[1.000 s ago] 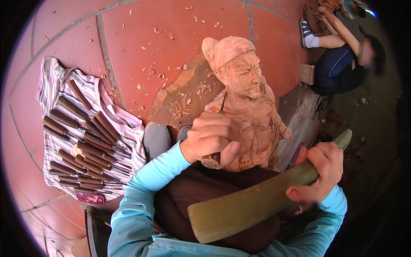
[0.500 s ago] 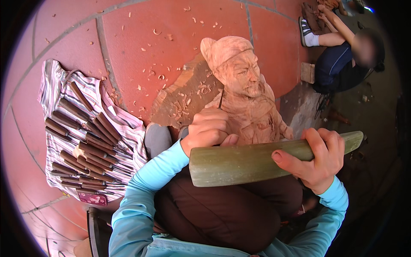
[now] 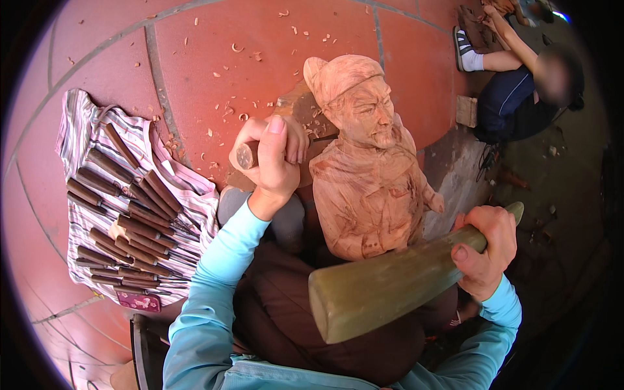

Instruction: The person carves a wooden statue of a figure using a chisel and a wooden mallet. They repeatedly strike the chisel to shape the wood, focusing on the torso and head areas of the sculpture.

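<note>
The left hand (image 3: 273, 162), fist closed, grips a chisel (image 3: 250, 155) mid-frame against the hard wooden bust (image 3: 367, 169). The right hand (image 3: 484, 250), lower right, wraps tight round a thick, likely heavy mallet (image 3: 383, 286), best held at its thin handle end

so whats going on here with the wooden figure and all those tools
A person is carving a wooden bust of a capped figure, propped against their lap. The left hand grips a chisel, its blade set by the bust's neck. The right hand holds a greenish mallet, drawn back and clear of the chisel. More chisels lie on a striped cloth to the left; wood chips dot the red floor.
</note>
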